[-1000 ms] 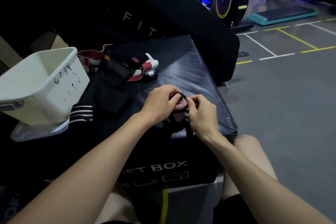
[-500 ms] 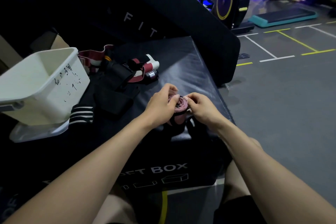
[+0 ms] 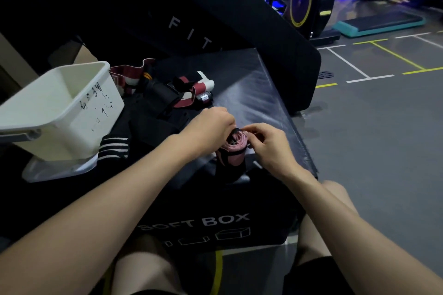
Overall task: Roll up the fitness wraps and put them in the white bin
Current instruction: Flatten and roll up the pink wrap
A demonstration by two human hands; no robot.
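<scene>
A pink and black fitness wrap (image 3: 236,148) stands as a partly wound roll on the black soft box (image 3: 261,93). My left hand (image 3: 211,124) grips the roll from its left side. My right hand (image 3: 268,141) pinches the roll's top edge from the right. The wrap's loose black tail hangs down over the box's front edge. The white bin (image 3: 60,112) sits tilted at the left on a clear lid, its opening turned up and toward me. More wraps, red, white and black (image 3: 189,93), lie in a heap between the bin and my hands.
A black padded panel marked FIT (image 3: 215,19) leans behind the box. A black cloth with white stripes (image 3: 113,148) lies by the bin. Grey gym floor with painted lines (image 3: 374,127) lies to the right, with machines and a teal step beyond. My knees are below the box.
The roll has turned a little between my hands. My right hand has shifted from the roll's side onto its top edge, and my left hand has closed further round it.
</scene>
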